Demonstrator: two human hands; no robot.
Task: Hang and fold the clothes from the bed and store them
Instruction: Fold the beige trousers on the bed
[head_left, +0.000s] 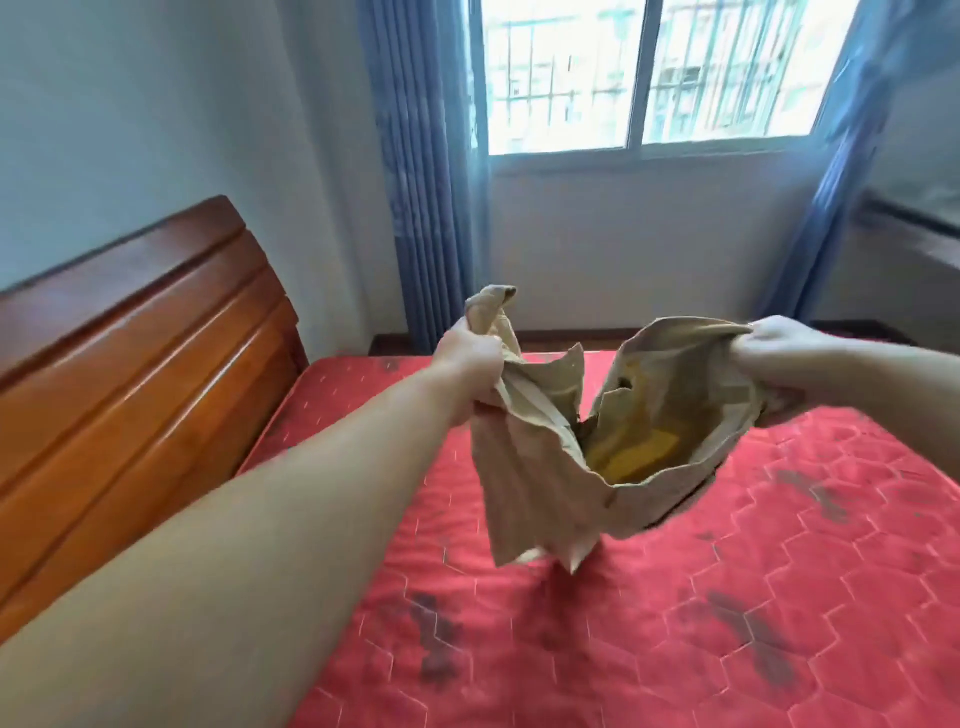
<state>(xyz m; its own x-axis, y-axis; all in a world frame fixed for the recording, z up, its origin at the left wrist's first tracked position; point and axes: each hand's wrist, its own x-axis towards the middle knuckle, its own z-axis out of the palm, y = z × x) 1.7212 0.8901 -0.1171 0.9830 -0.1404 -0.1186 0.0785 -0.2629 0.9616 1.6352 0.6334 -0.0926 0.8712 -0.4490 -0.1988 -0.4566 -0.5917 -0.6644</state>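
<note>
I stand in a pale-walled bedroom with a wide barred window (644, 73) ahead, long blue pleated curtains (421, 171) hanging at both of its sides. Below me spreads the bed, its red quilted mattress (727, 597) stitched in a hexagon pattern and marked with several dark smudges. On my left rises the glossy reddish-brown wooden headboard (130, 364), curved along its top and ribbed with broad grooves. At the far right edge a greyish ledge or piece of furniture (914, 234) shows, too blurred for me to tell what it is.

Between my outstretched bare arms I hold up a crumpled beige cloth garment (550, 467) with a yellow inner lining. It hangs in the air above the middle of the mattress, its lower corners dangling just over the red surface; I cannot tell whether they touch it. The garment sags open between my hands like a pouch, so the yellow inside shows near its low point.

My left hand (467, 364) is clenched around a bunched upper edge of the garment, a tuft of cloth sticking up above my fist. My right hand (774, 345) grips the opposite edge, its fingers (748, 358) curled into the fabric and pulling it taut.
</note>
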